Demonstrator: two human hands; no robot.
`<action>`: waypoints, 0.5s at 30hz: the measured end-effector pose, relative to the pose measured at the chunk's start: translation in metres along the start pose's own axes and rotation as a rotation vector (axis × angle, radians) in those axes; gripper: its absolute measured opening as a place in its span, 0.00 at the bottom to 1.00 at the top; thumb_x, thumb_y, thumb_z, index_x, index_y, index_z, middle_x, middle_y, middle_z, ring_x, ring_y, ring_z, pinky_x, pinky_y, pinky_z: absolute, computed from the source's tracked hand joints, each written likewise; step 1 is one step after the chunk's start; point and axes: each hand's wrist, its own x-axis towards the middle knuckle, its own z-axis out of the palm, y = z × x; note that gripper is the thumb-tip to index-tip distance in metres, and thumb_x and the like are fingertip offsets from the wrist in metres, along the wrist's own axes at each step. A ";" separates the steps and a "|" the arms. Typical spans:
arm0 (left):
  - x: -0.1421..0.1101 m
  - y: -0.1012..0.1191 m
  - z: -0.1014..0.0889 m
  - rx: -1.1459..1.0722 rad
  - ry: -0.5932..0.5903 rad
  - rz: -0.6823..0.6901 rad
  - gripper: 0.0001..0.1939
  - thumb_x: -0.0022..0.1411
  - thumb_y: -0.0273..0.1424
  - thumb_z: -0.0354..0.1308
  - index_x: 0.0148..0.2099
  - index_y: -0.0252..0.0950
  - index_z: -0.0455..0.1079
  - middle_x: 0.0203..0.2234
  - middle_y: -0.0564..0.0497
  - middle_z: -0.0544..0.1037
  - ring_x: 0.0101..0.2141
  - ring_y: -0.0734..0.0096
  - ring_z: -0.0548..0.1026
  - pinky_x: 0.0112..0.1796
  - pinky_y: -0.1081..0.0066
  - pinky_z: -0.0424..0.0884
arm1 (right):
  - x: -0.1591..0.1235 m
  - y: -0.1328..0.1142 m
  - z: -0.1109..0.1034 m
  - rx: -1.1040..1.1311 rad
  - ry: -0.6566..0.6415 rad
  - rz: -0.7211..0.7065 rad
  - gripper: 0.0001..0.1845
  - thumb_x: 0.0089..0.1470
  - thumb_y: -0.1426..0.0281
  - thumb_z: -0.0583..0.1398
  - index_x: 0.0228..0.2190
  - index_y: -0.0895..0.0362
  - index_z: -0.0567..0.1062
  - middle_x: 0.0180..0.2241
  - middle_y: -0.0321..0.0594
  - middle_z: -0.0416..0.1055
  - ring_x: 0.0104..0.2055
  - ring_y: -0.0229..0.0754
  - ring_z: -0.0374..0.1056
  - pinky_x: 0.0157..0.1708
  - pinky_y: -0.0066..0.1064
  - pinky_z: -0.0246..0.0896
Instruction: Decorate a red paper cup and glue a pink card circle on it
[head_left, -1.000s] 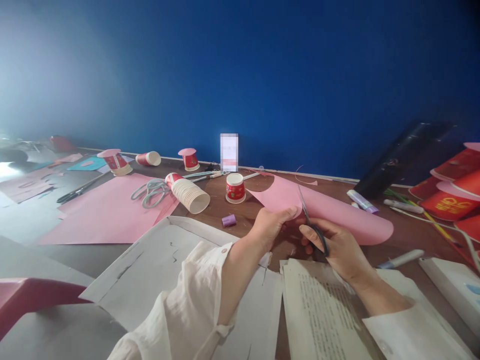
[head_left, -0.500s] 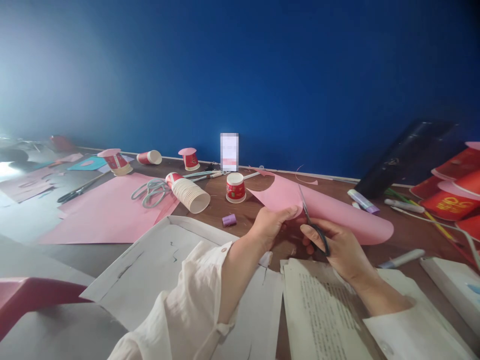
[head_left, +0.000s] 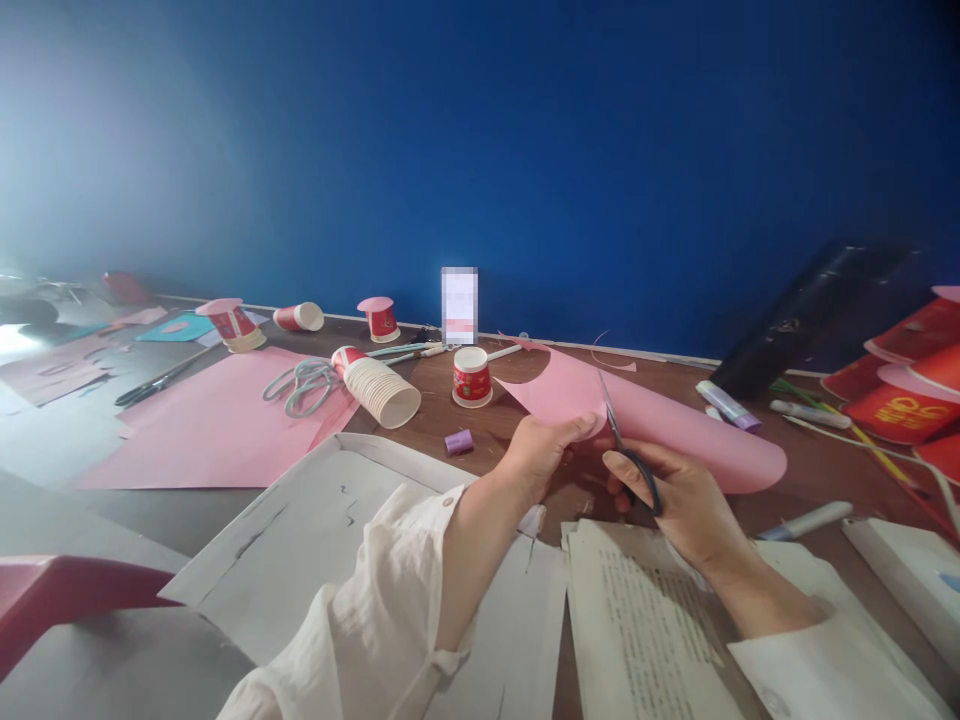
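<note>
Pink paper (head_left: 660,410), one sheet, left hand (head_left: 551,445) pinching it, right hand (head_left: 686,500) gripping one pair of scissors (head_left: 616,428), apparently against it

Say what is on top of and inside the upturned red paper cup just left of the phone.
A pink paper disc sits on top of the red paper cup, hiding its base. The cup's mouth faces down, so its inside cannot be seen.

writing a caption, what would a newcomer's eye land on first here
Probably the curled sheet of pink paper right of centre, gripped by the left hand while the right hand holds black-handled metal scissors at it. Next, perhaps the tall deep-blue wall behind, then the toppled stack of nested red-and-white paper cups left of centre.
</note>
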 end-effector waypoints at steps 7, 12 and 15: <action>-0.002 0.002 0.000 0.004 -0.003 -0.004 0.24 0.44 0.43 0.74 0.36 0.30 0.73 0.23 0.44 0.79 0.26 0.60 0.77 0.32 0.61 0.73 | 0.001 0.002 -0.001 0.021 -0.003 0.005 0.28 0.47 0.46 0.66 0.41 0.54 0.82 0.21 0.35 0.71 0.22 0.38 0.67 0.23 0.29 0.63; -0.003 0.003 0.000 -0.006 -0.008 -0.006 0.23 0.45 0.42 0.74 0.37 0.31 0.72 0.23 0.44 0.78 0.26 0.59 0.77 0.31 0.61 0.73 | -0.001 0.000 -0.001 0.009 0.009 0.004 0.28 0.47 0.46 0.66 0.40 0.54 0.82 0.21 0.35 0.70 0.23 0.39 0.67 0.23 0.29 0.63; -0.003 0.004 0.000 -0.001 0.009 0.000 0.23 0.46 0.41 0.74 0.37 0.31 0.72 0.23 0.45 0.78 0.26 0.60 0.77 0.32 0.61 0.73 | 0.000 0.000 -0.001 -0.002 0.012 -0.010 0.28 0.47 0.45 0.66 0.40 0.54 0.82 0.21 0.35 0.70 0.22 0.39 0.67 0.23 0.29 0.63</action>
